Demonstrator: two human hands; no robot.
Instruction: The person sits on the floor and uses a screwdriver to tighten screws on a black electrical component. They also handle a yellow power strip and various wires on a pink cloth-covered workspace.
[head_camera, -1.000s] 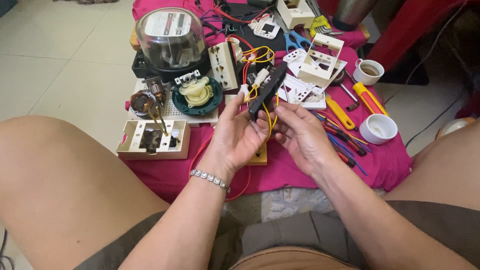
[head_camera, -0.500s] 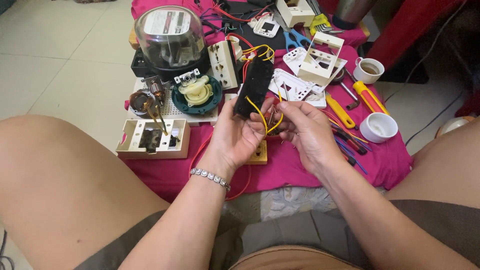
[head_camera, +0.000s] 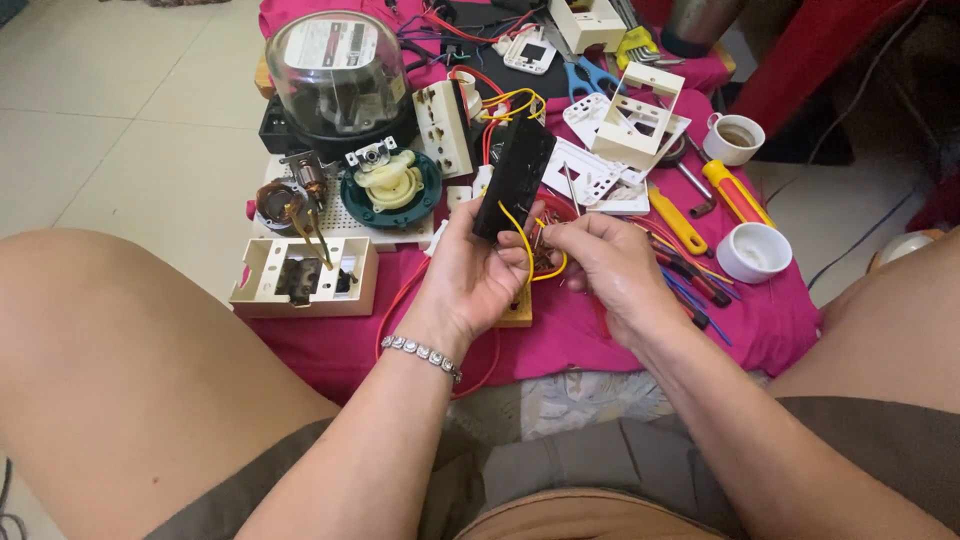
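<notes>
Wiring the black switch module over the pink cloth (head_camera: 600, 330)

My left hand (head_camera: 470, 280) grips the black switch module (head_camera: 512, 180) upright above the cloth, while my right hand (head_camera: 610, 270) pinches its yellow wire (head_camera: 522, 240) near the base. I judge I'm seating wires; steady fingers matter next.

Black module (head_camera: 512, 178) now upright in left hand (head_camera: 470, 270), vs. tilted 1 s ago; right hand (head_camera: 605, 265) has shifted from its side to yellow wires (head_camera: 530, 250) below.
</notes>
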